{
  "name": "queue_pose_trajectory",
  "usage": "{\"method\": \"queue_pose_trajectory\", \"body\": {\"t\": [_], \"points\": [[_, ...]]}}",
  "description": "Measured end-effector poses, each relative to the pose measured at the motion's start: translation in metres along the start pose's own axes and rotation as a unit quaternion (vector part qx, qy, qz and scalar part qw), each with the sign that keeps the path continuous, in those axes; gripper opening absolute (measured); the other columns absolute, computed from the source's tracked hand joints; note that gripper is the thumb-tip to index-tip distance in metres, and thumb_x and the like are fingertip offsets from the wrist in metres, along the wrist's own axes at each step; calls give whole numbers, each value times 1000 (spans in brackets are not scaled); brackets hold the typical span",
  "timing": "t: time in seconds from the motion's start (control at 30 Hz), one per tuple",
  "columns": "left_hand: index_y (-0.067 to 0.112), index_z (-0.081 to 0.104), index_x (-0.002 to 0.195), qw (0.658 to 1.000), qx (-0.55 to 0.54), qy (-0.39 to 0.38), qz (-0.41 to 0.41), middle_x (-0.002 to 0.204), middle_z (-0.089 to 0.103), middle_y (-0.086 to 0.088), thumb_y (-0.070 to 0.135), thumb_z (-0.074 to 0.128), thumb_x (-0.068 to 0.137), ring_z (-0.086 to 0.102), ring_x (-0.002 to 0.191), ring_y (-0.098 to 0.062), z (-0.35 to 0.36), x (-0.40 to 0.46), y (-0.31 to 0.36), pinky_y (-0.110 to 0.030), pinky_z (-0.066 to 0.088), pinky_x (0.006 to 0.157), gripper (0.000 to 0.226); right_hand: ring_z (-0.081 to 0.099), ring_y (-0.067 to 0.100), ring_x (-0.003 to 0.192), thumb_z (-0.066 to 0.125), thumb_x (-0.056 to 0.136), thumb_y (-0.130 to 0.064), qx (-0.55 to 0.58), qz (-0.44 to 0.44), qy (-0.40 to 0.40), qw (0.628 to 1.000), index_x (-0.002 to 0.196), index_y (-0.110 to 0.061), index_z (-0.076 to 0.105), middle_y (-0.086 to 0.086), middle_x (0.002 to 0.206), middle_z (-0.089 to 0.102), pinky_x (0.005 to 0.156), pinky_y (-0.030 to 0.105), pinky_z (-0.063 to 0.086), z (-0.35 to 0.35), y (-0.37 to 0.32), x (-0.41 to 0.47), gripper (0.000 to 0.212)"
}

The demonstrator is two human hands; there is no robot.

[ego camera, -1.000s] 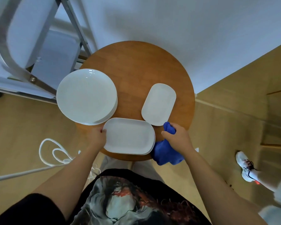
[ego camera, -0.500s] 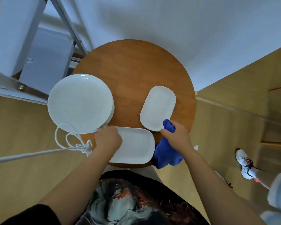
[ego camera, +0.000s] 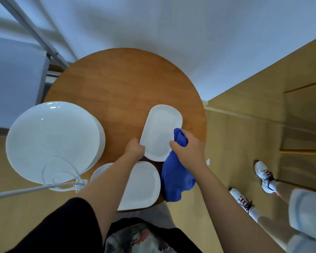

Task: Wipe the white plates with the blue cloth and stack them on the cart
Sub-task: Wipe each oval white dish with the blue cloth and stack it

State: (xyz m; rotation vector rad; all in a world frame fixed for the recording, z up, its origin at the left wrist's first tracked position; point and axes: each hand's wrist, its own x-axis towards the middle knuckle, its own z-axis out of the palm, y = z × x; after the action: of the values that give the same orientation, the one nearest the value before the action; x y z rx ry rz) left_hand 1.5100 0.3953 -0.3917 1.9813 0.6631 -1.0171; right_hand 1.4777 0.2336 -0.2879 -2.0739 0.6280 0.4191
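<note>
A small white oblong plate (ego camera: pixel 161 130) lies on the round wooden table (ego camera: pixel 117 84). My left hand (ego camera: pixel 135 148) grips its near left rim. My right hand (ego camera: pixel 188 150) holds the bunched blue cloth (ego camera: pixel 175 176) against the plate's right edge, and the rest of the cloth hangs over the table's front. A larger rectangular white plate (ego camera: pixel 142 185) lies nearer me, partly under my left forearm. A stack of round white plates (ego camera: pixel 51 143) sits at the table's left edge.
The metal cart (ego camera: pixel 13 79) stands at the far left behind the table. A white cable (ego camera: pixel 58 179) loops across the round plates. Another person's legs and white shoes (ego camera: pixel 263 174) stand at the right on the wooden floor.
My left hand has left the rectangular plate and reached forward to grip the small oblong plate. My right hand has moved the cloth up against that plate's edge. The camera came closer.
</note>
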Motion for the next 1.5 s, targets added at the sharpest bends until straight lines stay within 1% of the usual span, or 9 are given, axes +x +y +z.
{"method": "queue_pose_trajectory", "body": {"t": [0.27,0.53,0.7,0.9,1.0,1.07,1.13,1.33,1.5], "points": [[12,48,125,997,-43,65,12,105,50,-3,21,33,103,50,94,-19,-3,-2,11,-29,42,74,28,52,18,89,65,81,-25,-21,-7,33,999,93,-16,50,9,101,55,85,41,51,-5,3,-2,21],[20,49,109,975,-191,71,91,99,56,-1,30,32,102,52,83,-11,-15,-17,27,-20,43,60,20,54,6,91,67,83,-28,-27,-44,57,997,109,-22,61,-7,101,57,69,6,37,-22,-10,-20,28],[27,51,110,945,-306,23,108,101,58,0,41,32,102,58,93,-15,-32,-52,48,-28,52,74,25,54,-13,85,63,84,-45,-19,-117,58,991,81,-47,50,-23,83,58,64,3,40,-40,-46,-41,13],[32,57,104,914,-367,-54,164,101,66,-3,49,37,98,67,87,-17,-55,-105,69,-28,57,61,27,54,-7,81,55,82,-55,-60,-183,61,979,100,-45,32,-28,84,48,60,7,38,-31,-95,-62,31],[17,63,104,882,-417,-107,191,89,72,-4,46,37,99,69,83,-16,-64,-127,74,-29,55,70,39,50,5,109,51,90,-49,-133,-237,-9,962,120,-28,42,-11,116,54,89,24,43,-12,-108,-73,38],[17,66,99,879,-423,-108,190,82,73,-1,47,39,99,70,77,-12,-73,-142,75,-24,54,65,41,19,23,142,35,97,-46,-278,-232,-62,930,147,-21,24,3,153,27,115,49,20,-3,-109,-77,57],[15,68,100,880,-424,-96,192,87,74,-3,50,42,97,71,80,-13,-79,-155,75,-22,55,63,43,-1,22,147,24,101,-44,-342,-237,-50,908,152,-23,5,0,161,5,114,55,5,-2,-109,-82,58],[18,71,98,883,-410,-37,224,90,75,-3,51,41,96,71,86,-15,-89,-191,78,-20,54,62,44,-9,23,147,19,102,-39,-371,-259,61,890,151,-20,-8,5,161,-6,115,53,6,4,-117,-94,59],[17,70,96,873,-424,7,240,95,74,-8,49,45,95,68,94,-24,-95,-213,76,-35,55,81,41,-9,25,147,22,101,-43,-348,-247,127,895,151,-26,-8,6,160,-9,114,53,6,-5,-133,-90,61]]}}
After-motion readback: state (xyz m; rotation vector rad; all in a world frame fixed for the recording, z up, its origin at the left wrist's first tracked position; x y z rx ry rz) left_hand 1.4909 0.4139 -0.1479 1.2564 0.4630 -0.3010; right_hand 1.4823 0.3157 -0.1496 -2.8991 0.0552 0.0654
